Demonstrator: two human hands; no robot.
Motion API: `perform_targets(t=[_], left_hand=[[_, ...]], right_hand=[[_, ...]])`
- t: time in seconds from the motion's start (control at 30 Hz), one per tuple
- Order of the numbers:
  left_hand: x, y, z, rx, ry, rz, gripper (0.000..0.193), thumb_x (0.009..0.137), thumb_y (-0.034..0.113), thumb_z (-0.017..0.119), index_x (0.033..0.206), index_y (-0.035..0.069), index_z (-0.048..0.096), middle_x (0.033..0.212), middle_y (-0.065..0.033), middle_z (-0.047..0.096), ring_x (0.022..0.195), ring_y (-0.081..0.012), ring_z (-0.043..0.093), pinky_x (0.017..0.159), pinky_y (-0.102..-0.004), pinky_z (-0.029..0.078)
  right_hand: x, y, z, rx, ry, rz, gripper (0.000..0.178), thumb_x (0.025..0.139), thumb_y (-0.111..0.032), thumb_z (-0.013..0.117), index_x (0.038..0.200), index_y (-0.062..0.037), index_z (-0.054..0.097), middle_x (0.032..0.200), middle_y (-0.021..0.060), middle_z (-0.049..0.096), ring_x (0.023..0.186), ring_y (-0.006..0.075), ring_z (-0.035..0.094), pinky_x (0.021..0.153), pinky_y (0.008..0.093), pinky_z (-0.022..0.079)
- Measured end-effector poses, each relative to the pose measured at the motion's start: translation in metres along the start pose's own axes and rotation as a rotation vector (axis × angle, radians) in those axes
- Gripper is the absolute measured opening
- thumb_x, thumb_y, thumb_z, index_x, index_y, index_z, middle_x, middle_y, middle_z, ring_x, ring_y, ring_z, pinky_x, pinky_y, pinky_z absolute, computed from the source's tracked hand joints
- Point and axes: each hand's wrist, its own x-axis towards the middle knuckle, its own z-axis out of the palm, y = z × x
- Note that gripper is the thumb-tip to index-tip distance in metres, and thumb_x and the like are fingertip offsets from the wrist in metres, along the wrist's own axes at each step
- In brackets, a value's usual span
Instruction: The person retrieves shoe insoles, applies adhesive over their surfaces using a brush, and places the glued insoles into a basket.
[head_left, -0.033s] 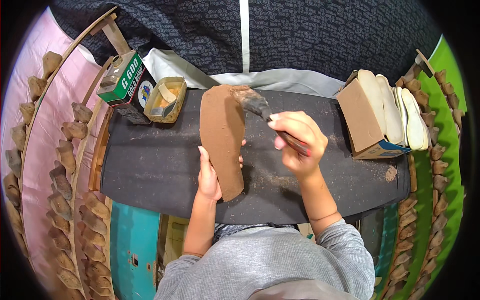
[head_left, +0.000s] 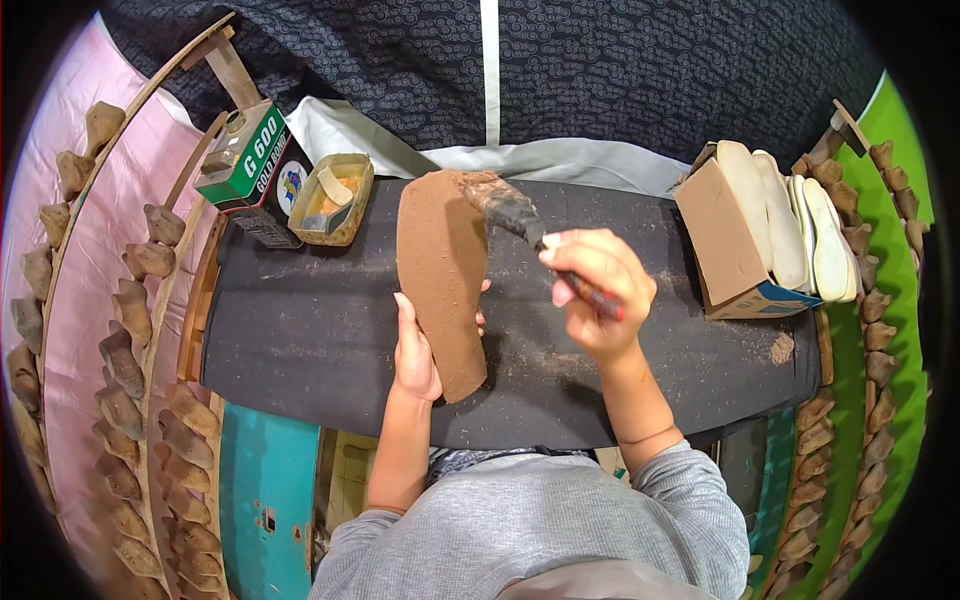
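Sole (head_left: 440, 270), brown and rough-faced, stands lengthwise at the centre of the frame, held above the dark table (head_left: 300, 370). The left hand (head_left: 418, 368) is clamped on its lower end, thumb along the left edge and fingertips showing at the right; this low grip seems meant to leave the upper face free. What the fingers do underneath is hidden. The right hand (head_left: 605, 285) pinches the brush (head_left: 512, 212) by its handle, fingers together, bristles at the sole's upper right edge, apparently touching. Tub (head_left: 325, 238) and can (head_left: 245, 190) sit side by side at upper left, probably out of the arms' way. At upper right, a box (head_left: 720, 240) props pale insoles (head_left: 785, 220) upright. Lasts (head_left: 130, 305) line racks at both sides.
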Motion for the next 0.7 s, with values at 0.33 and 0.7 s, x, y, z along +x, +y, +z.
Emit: perform_targets(t=[0.33, 0.7], left_hand=[[0.015, 0.013, -0.017, -0.140, 0.256, 0.218, 0.072, 0.096, 0.063, 0.021, 0.140, 0.008, 0.037, 0.125, -0.0164, 0.055, 0.087, -0.0216, 0.061, 0.075, -0.0343, 0.053], [0.018, 0.024, -0.041, -0.304, 0.115, 0.325, 0.065, 0.098, 0.058, 0.024, 0.145, 0.015, 0.031, 0.136, -0.0167, 0.046, 0.087, -0.0265, 0.057, 0.076, -0.0413, 0.052]], right_hand=[[-0.066, -0.019, 0.022, 0.272, -0.209, 0.094, 0.036, 0.059, 0.007, 0.074, 0.093, -0.0012, 0.067, 0.091, 0.0109, 0.066, 0.075, 0.0256, 0.065, 0.066, 0.0334, 0.053], [-0.096, -0.014, -0.001, 0.389, -0.527, 0.288, 0.032, 0.060, 0.009, 0.066, 0.090, -0.0020, 0.066, 0.088, 0.0097, 0.067, 0.077, 0.0252, 0.065, 0.068, 0.0329, 0.054]])
